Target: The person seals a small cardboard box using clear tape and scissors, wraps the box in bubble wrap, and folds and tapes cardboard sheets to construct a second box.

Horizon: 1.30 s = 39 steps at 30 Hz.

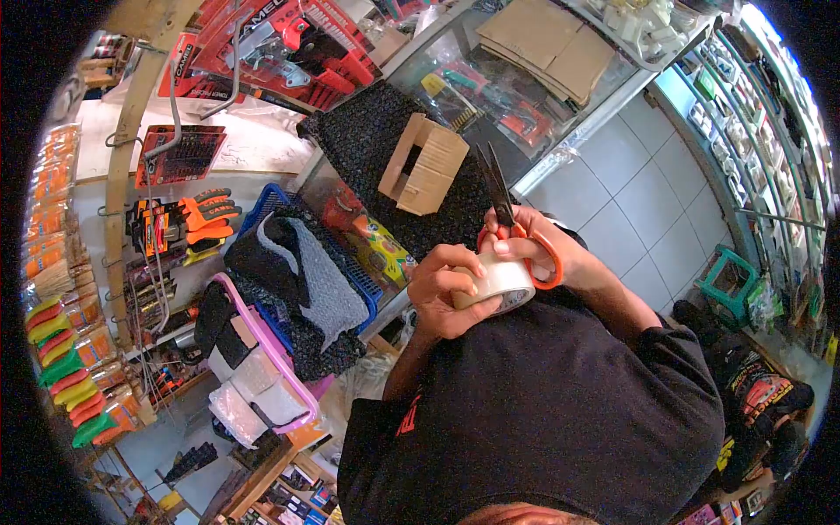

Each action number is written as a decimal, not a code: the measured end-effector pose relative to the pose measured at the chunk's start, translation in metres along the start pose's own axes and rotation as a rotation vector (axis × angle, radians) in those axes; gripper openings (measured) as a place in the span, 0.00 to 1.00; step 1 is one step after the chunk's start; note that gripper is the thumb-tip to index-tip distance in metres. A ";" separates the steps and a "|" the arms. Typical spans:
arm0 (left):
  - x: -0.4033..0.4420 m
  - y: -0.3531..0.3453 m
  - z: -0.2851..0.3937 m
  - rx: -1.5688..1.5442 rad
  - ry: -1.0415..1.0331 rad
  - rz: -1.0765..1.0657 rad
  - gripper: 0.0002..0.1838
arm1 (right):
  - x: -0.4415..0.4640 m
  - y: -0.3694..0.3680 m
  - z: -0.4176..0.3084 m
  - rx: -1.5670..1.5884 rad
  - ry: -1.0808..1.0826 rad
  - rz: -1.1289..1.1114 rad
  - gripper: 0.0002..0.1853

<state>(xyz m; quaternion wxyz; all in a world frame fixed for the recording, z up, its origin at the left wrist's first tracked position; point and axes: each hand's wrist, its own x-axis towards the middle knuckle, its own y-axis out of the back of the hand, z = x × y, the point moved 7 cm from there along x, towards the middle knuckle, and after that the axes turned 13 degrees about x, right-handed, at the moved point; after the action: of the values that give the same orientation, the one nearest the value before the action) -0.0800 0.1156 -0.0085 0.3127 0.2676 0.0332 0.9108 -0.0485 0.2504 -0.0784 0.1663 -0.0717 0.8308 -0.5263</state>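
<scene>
- At 11 o'clock from the hands, a dark speckled cloth [354, 131] covers part of the counter, and a small cardboard box [444, 171] sits on it with a dark gap in its top; neither hand touches it.
- Toward 9 o'clock, a blue basket [374, 302] holds dark and grey fabric.
- Around 4 o'clock, well apart from the hands, is another person [761, 394] in a dark printed top.
- At 12 o'clock, beyond the box, flat cardboard sheets [534, 39] lie stacked.
- The right hand [547, 232] grips orange-handled scissors [497, 188] by the handles, blades pointing to 11 o'clock and looking slightly parted; its thumb is close to the tape roll, though contact cannot be told.
- The left hand [433, 297] clasps the tape roll [503, 276] at the chest, fingers above and thumb below.
- As to progress, this looks like an early stage: both tools are in hand, but no loose strip can be made out on the roll and no tape on the box. Any taping and cutting seems undone.
</scene>
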 end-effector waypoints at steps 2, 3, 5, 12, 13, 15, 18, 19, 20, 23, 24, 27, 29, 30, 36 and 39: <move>0.001 -0.001 -0.001 -0.060 -0.006 -0.020 0.19 | 0.002 0.002 0.003 -0.003 0.007 -0.009 0.14; -0.001 0.000 -0.002 -0.059 -0.008 -0.005 0.19 | 0.001 0.002 0.002 0.000 0.002 0.022 0.14; -0.004 0.000 -0.005 -0.056 -0.013 0.027 0.18 | -0.001 -0.002 -0.002 0.005 -0.008 0.084 0.14; 0.002 -0.002 0.001 0.007 0.055 0.030 0.19 | -0.003 0.001 0.001 0.006 -0.040 0.044 0.13; 0.003 -0.002 0.002 0.015 0.046 0.013 0.19 | -0.002 0.005 0.004 0.001 -0.035 0.048 0.13; 0.002 -0.002 0.001 0.007 0.045 0.003 0.19 | -0.001 0.006 0.005 0.001 -0.032 0.050 0.13; -0.003 -0.002 -0.004 -0.029 0.058 0.013 0.19 | -0.002 0.005 0.005 0.005 -0.034 0.050 0.13; -0.004 -0.001 -0.005 -0.031 0.053 0.011 0.19 | -0.001 0.007 0.007 -0.005 -0.037 0.047 0.14; -0.004 0.000 -0.005 -0.032 0.047 0.010 0.18 | -0.001 0.008 0.007 -0.015 -0.040 0.044 0.14; -0.007 0.002 -0.007 -0.054 0.069 0.012 0.18 | -0.001 0.005 0.008 0.015 -0.055 0.063 0.14; -0.007 0.003 -0.007 -0.053 0.071 0.020 0.18 | 0.000 0.004 0.007 0.008 -0.036 0.059 0.14; -0.008 0.003 -0.007 -0.038 0.073 0.027 0.19 | 0.003 0.002 0.007 -0.009 -0.004 0.045 0.14; -0.010 0.003 -0.006 -0.016 0.071 0.005 0.21 | 0.004 0.004 0.009 -0.015 -0.013 0.037 0.14; -0.012 0.003 -0.007 -0.011 0.043 0.016 0.20 | 0.004 0.003 0.008 -0.016 -0.014 0.047 0.14; -0.014 0.003 -0.007 -0.008 0.023 0.054 0.19 | 0.006 0.000 0.007 -0.012 -0.015 0.045 0.13; -0.010 0.002 -0.001 0.015 0.094 0.077 0.18 | 0.003 0.002 0.010 0.001 -0.030 0.045 0.14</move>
<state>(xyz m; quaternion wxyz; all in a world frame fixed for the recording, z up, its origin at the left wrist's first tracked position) -0.0752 0.1084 -0.0131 0.2734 0.2281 0.0442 0.9334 -0.0479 0.2415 -0.0848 0.1907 -0.0610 0.8294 -0.5215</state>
